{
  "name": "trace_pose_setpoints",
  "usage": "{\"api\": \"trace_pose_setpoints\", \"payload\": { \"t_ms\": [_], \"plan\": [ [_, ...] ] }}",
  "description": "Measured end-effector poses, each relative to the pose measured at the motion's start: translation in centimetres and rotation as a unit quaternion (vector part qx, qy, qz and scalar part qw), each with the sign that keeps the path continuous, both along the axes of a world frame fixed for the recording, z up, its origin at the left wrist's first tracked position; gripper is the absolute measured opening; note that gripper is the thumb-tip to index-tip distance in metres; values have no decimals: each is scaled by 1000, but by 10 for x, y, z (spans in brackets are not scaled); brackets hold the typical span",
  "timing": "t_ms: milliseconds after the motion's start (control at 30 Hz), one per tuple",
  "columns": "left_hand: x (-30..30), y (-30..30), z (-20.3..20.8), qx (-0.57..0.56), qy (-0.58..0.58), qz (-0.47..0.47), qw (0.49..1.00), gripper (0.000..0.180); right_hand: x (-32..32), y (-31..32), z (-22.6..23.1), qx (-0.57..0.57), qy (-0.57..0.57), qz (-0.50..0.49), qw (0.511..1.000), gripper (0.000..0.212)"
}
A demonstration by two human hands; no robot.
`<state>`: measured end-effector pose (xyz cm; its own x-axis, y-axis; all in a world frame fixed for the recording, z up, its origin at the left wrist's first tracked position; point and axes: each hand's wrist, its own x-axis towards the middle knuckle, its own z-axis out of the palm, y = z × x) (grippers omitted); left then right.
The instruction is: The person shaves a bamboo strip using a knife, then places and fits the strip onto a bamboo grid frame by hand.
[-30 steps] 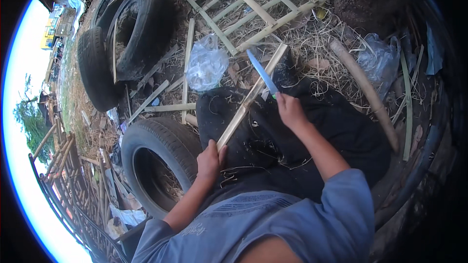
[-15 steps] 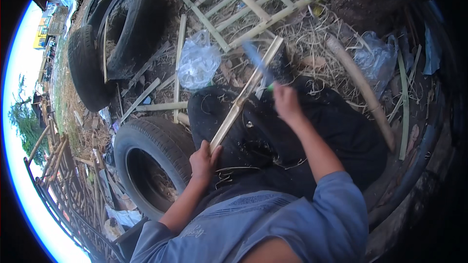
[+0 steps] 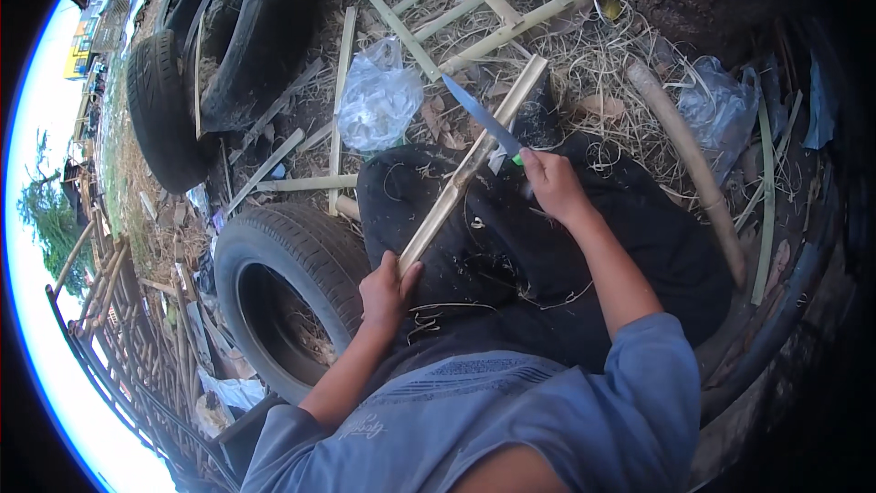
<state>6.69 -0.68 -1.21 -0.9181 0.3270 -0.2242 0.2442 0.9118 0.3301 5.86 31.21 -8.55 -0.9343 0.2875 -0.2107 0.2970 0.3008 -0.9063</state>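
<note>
My left hand (image 3: pixel 385 294) is closed around the lower end of a split bamboo strip (image 3: pixel 438 216), its hollow side facing up. The strip slants away to the upper right across my legs, with a joint about halfway along. In my right hand (image 3: pixel 551 184) is a knife (image 3: pixel 481 116) with a green-marked handle, mostly hidden by my fingers. Its blade points to the upper left and crosses over the strip's far half; whether it touches the bamboo I cannot tell.
A tyre (image 3: pixel 245 303) lies beside my left leg, and more tyres (image 3: pixel 265 36) stand farther left. A bamboo lattice (image 3: pixel 479 47) lies ahead. Clear plastic bags (image 3: pixel 379 96), shavings and a thick stick (image 3: pixel 684 160) are on the ground.
The knife was blurred by motion and now shows sharply, a little lower along the strip. My view has shifted slightly; the left hand keeps its hold.
</note>
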Motion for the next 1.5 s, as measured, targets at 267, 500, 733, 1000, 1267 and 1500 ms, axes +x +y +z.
{"api": "trace_pose_setpoints", "payload": {
  "t_ms": [267, 500, 733, 1000, 1267, 1500],
  "plan": [
    [1, -1, -2, -8, 2, -4, 1000, 40, -3, -1, -10, -44, 22, -2, 999, 48],
    [0, 0, -1, -7, 1, 7, 1000, 41, -1, 4, -4, -75, 24, 21, 997, 47],
    [-2, 2, -1, -11, -8, 11, 1000, 42, 18, -25, -11, -55, 53, 68, 995, 49],
    [1, 0, 3, -17, -2, 11, 1000, 42, 9, -15, -11, 35, 76, 2, 997, 48],
    [-44, 5, 71, -149, -200, -53, 967, 57, 11, -51, 4, 42, 76, 46, 995, 39],
    [-237, -49, 99, -98, -240, 6, 966, 51, 12, -48, 5, -20, -14, -10, 1000, 37]
  ]
}}
